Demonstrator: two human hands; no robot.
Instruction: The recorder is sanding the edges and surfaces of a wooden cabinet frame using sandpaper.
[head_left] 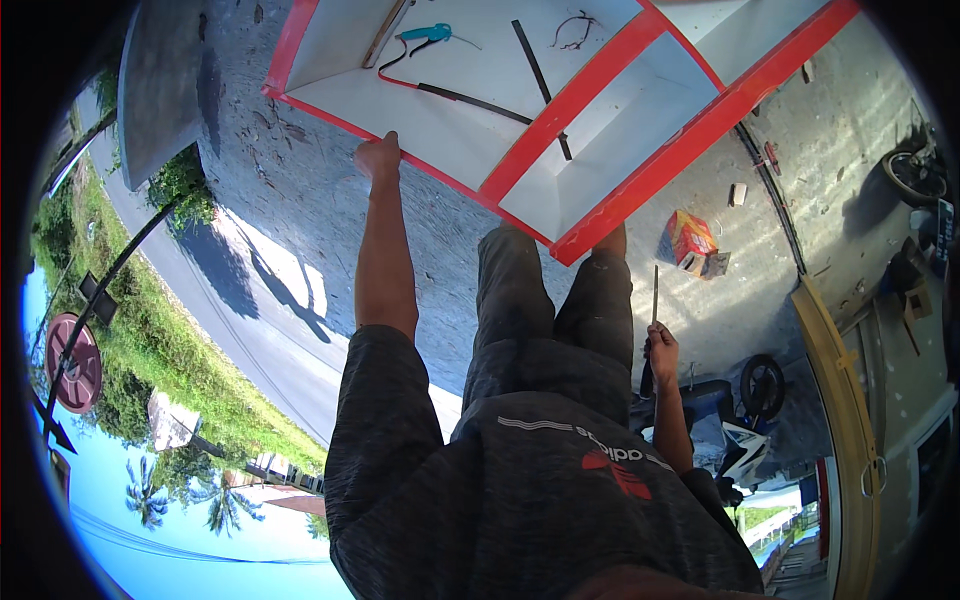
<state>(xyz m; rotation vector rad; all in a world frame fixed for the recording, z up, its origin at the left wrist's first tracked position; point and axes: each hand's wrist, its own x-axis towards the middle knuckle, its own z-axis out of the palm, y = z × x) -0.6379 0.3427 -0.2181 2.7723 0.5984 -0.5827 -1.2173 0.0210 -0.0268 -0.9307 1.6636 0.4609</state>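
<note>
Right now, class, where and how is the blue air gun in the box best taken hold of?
Probably by the handle of the blue air gun, the end where the hose seems to join, coming from above and the left. It lies uncovered inside the box, and its thin spout points right, away from that grip. The left hand is at the box's near edge.

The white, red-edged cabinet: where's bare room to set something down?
Inside: white panel between the left hand and thin red-and-black strip. Outside: grey concrete between the red-and-yellow box and long yellow beam. Crowded: around the teal pistol-shaped tool inside.
</note>
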